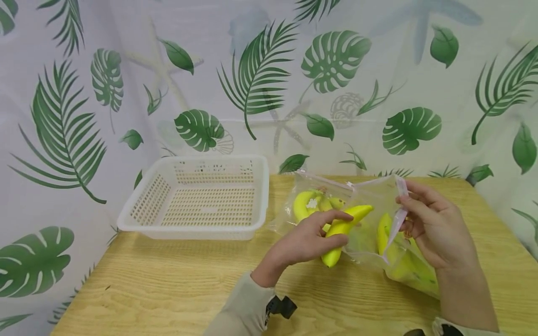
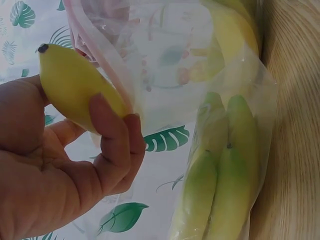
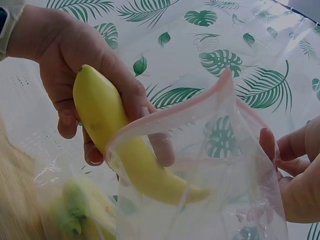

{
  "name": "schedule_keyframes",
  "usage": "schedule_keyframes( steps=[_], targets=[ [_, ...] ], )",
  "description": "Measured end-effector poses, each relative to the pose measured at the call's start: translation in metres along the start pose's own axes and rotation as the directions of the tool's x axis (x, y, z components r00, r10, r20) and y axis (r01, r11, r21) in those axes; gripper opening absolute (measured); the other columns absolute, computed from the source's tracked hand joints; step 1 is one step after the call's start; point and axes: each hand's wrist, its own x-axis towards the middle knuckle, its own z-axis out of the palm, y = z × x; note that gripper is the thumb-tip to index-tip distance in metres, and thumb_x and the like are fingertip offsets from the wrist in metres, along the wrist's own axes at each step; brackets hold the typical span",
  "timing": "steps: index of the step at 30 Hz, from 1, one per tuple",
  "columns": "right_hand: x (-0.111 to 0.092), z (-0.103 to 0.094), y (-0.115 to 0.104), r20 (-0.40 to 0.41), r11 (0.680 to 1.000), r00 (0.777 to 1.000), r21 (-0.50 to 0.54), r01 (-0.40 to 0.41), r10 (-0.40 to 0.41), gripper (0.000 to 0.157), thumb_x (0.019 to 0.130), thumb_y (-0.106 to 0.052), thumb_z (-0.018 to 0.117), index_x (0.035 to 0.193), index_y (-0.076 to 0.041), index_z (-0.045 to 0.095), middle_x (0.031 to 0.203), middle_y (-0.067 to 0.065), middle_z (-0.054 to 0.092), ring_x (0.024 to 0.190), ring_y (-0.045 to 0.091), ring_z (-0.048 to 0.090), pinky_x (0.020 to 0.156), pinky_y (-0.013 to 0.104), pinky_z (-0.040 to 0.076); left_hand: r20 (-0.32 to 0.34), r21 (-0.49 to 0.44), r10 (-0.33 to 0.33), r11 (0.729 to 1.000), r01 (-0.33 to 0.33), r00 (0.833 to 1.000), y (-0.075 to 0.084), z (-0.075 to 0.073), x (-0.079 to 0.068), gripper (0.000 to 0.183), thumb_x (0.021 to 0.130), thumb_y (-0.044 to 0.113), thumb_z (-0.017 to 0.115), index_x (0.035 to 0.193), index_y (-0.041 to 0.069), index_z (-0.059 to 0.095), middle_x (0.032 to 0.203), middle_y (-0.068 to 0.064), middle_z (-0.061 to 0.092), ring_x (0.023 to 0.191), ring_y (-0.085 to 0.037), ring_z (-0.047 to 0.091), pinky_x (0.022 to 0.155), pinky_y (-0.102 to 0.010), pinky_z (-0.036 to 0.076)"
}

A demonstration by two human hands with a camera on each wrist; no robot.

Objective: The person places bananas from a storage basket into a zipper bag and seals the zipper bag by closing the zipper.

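Note:
My left hand (image 1: pixel 304 239) grips a yellow banana (image 1: pixel 340 233) between thumb and fingers. In the right wrist view the tip of this banana (image 3: pixel 100 107) shows through the film at the mouth of a clear zip bag (image 3: pixel 240 195) with a pink rim. My right hand (image 1: pixel 441 231) pinches that rim (image 1: pixel 401 217) and holds the mouth apart. More bananas (image 1: pixel 397 254) show through clear plastic beneath the right hand. Behind the left hand lies another clear bag (image 1: pixel 290 210) with bananas (image 1: pixel 302 205) in it. Green-tipped bananas (image 2: pixel 215 175) fill a bag in the left wrist view.
A white perforated basket (image 1: pixel 193 231) stands on the wooden table (image 1: pixel 168 284) at the left, with nothing in it. A leaf-patterned cloth (image 1: pixel 269 93) hangs behind and beside the table. Dark wrist devices (image 1: pixel 281 306) sit at the sleeves.

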Motion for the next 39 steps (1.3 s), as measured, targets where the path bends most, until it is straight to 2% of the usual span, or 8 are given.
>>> schedule_keyframes(
  steps=[4, 8, 12, 17, 22, 27, 33, 39],
  targets=[
    [0.000, -0.001, 0.000, 0.005, 1.000, 1.000, -0.003, 0.000, 0.000, 0.032, 0.100, 0.007, 0.048, 0.120, -0.007, 0.069, 0.092, 0.005, 0.068, 0.062, 0.014, 0.060, 0.048, 0.021, 0.049, 0.025, 0.024, -0.005, 1.000, 0.005, 1.000, 0.001, 0.001, -0.002, 0.043, 0.101, 0.024, 0.058, 0.142, 0.015, 0.052, 0.140, -0.005, 0.047, 0.051, -0.005, 0.044, 0.056, -0.018, 0.043],
    [-0.001, -0.002, -0.001, 0.005, 1.000, 1.000, 0.015, -0.001, 0.001, 0.033, 0.100, 0.007, 0.047, 0.119, -0.007, 0.070, 0.092, 0.005, 0.068, 0.063, 0.014, 0.060, 0.048, 0.021, 0.048, 0.087, -0.082, -0.043, 0.995, 0.051, 0.995, 0.001, 0.000, -0.004, 0.046, 0.102, 0.022, 0.056, 0.146, 0.018, 0.048, 0.147, -0.004, 0.034, 0.065, -0.005, 0.057, 0.065, -0.021, 0.049],
    [-0.001, -0.002, -0.001, -0.002, 1.000, 1.000, 0.024, -0.012, 0.012, 0.033, 0.100, 0.007, 0.047, 0.118, -0.007, 0.070, 0.092, 0.006, 0.068, 0.064, 0.015, 0.060, 0.049, 0.022, 0.048, 0.121, -0.190, -0.055, 0.979, 0.078, 0.991, 0.001, -0.003, -0.006, 0.049, 0.100, 0.015, 0.057, 0.148, 0.017, 0.045, 0.151, -0.001, 0.033, 0.080, -0.009, 0.065, 0.070, -0.024, 0.053],
    [0.001, -0.002, 0.000, 0.009, 1.000, 1.000, 0.026, -0.012, 0.011, 0.033, 0.100, 0.007, 0.046, 0.118, -0.007, 0.070, 0.093, 0.006, 0.068, 0.065, 0.015, 0.060, 0.049, 0.022, 0.048, 0.085, -0.184, -0.063, 0.980, 0.077, 0.994, 0.003, 0.000, -0.006, 0.046, 0.099, 0.016, 0.060, 0.143, 0.014, 0.048, 0.126, -0.002, 0.047, 0.076, -0.009, 0.063, 0.066, -0.022, 0.052],
    [0.001, -0.003, 0.000, 0.018, 1.000, 1.000, 0.023, -0.008, 0.007, 0.033, 0.100, 0.007, 0.046, 0.119, -0.007, 0.070, 0.093, 0.006, 0.068, 0.063, 0.014, 0.060, 0.048, 0.022, 0.048, 0.027, -0.075, -0.069, 0.995, 0.071, 0.997, 0.004, 0.005, -0.005, 0.045, 0.100, 0.024, 0.060, 0.143, 0.018, 0.049, 0.111, -0.002, 0.053, 0.060, -0.010, 0.056, 0.059, -0.023, 0.051],
    [0.000, -0.005, -0.001, 0.023, 1.000, 1.000, 0.019, 0.001, -0.001, 0.033, 0.100, 0.007, 0.046, 0.119, -0.007, 0.070, 0.092, 0.005, 0.069, 0.061, 0.014, 0.060, 0.046, 0.022, 0.048, 0.000, 0.016, -0.058, 0.998, 0.058, 0.998, 0.004, 0.008, -0.004, 0.044, 0.100, 0.029, 0.058, 0.142, 0.017, 0.051, 0.126, -0.003, 0.058, 0.059, -0.008, 0.050, 0.059, -0.022, 0.050],
    [-0.001, -0.006, -0.001, 0.005, 0.999, 1.000, 0.033, -0.013, 0.012, 0.033, 0.100, 0.007, 0.047, 0.119, -0.007, 0.070, 0.092, 0.006, 0.069, 0.062, 0.015, 0.060, 0.048, 0.022, 0.049, 0.074, -0.079, -0.065, 0.994, 0.071, 0.995, 0.003, 0.005, -0.007, 0.046, 0.102, 0.024, 0.056, 0.146, 0.015, 0.047, 0.143, 0.000, 0.049, 0.069, -0.006, 0.058, 0.065, -0.029, 0.056],
    [0.000, -0.004, -0.002, -0.003, 1.000, 1.000, 0.020, -0.008, 0.008, 0.033, 0.100, 0.006, 0.047, 0.119, -0.007, 0.070, 0.092, 0.005, 0.069, 0.062, 0.015, 0.060, 0.048, 0.021, 0.048, 0.174, -0.159, -0.063, 0.983, 0.092, 0.983, 0.001, -0.004, -0.009, 0.054, 0.099, 0.011, 0.056, 0.150, 0.016, 0.043, 0.149, 0.001, 0.043, 0.085, -0.006, 0.061, 0.072, -0.026, 0.055]
  ],
)
